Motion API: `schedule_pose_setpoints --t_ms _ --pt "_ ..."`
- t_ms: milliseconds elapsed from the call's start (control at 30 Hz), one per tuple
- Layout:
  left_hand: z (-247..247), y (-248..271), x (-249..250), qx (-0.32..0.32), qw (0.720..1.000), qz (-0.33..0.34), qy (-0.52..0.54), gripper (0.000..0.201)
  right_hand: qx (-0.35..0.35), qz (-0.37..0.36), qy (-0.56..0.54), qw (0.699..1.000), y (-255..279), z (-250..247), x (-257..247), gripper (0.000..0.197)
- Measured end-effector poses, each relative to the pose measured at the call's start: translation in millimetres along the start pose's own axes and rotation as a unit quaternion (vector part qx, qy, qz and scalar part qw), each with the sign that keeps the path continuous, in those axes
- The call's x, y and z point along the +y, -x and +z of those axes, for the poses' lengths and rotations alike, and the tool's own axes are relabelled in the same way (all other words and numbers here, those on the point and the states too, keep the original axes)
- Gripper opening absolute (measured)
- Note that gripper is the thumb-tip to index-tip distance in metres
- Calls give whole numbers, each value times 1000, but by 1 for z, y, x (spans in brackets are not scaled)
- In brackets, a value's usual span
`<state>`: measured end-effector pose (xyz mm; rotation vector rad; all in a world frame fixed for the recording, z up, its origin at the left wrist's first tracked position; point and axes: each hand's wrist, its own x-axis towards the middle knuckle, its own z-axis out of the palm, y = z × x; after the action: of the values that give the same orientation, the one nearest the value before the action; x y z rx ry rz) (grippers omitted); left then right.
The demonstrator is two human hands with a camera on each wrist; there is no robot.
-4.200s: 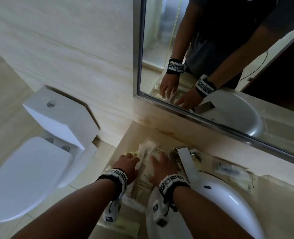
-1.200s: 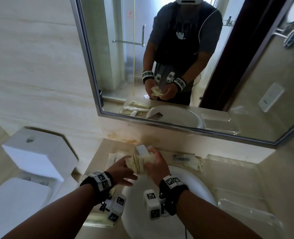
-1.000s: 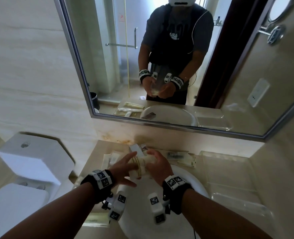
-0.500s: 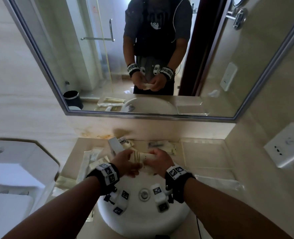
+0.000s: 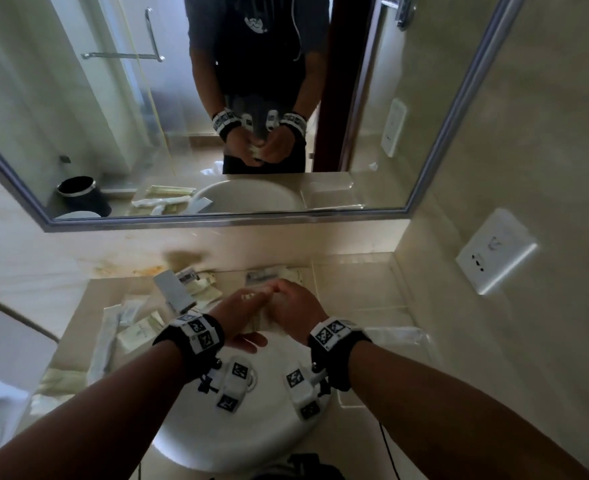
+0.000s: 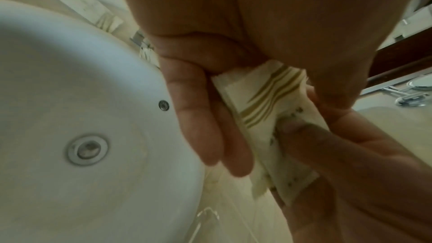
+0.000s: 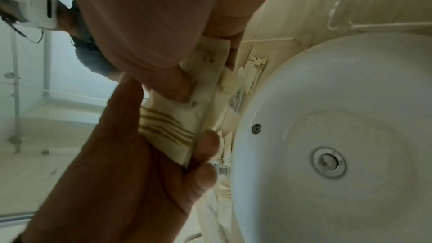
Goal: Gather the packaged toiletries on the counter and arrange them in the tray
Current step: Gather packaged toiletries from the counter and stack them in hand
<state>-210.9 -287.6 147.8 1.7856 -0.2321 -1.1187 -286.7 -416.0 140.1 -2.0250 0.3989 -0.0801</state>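
Observation:
Both hands hold one stack of cream packets [image 5: 259,322] with gold stripes above the back rim of the white basin [image 5: 251,441]. My left hand [image 5: 248,303] grips the stack's left end, its thumb and fingers [image 6: 203,117] pinching the packets [image 6: 264,99]. At the other end my right hand [image 5: 286,296] grips the same packets [image 7: 168,127], thumb on top. A clear tray [image 5: 372,308] lies on the counter to the right of the hands. More loose packets [image 5: 137,330] lie on the counter to the left.
A flat metal faucet [image 5: 173,289] stands behind the basin at the left, with small packets [image 5: 199,285] around it. A clear-wrapped item [image 5: 269,273] lies by the back wall. Above the counter hangs a mirror [image 5: 217,216]; a wall socket [image 5: 494,251] is at the right.
The hands have lifted a stack of packets off the left counter and carried it rightward over the basin's back rim. The head view has swung right and down.

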Motion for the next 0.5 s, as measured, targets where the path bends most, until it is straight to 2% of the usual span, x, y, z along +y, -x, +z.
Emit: schedule_pose_setpoints --t_ms 167,367,500 --pt "26 -13 7 -11 999 38 2 35 25 -17 16 999 8 -13 19 43" --pt "35 -20 6 28 998 40 30 38 39 46 -61 996 14 -35 36 18" --pt "45 -25 11 40 998 35 34 48 89 74 -59 992 13 -37 32 15"
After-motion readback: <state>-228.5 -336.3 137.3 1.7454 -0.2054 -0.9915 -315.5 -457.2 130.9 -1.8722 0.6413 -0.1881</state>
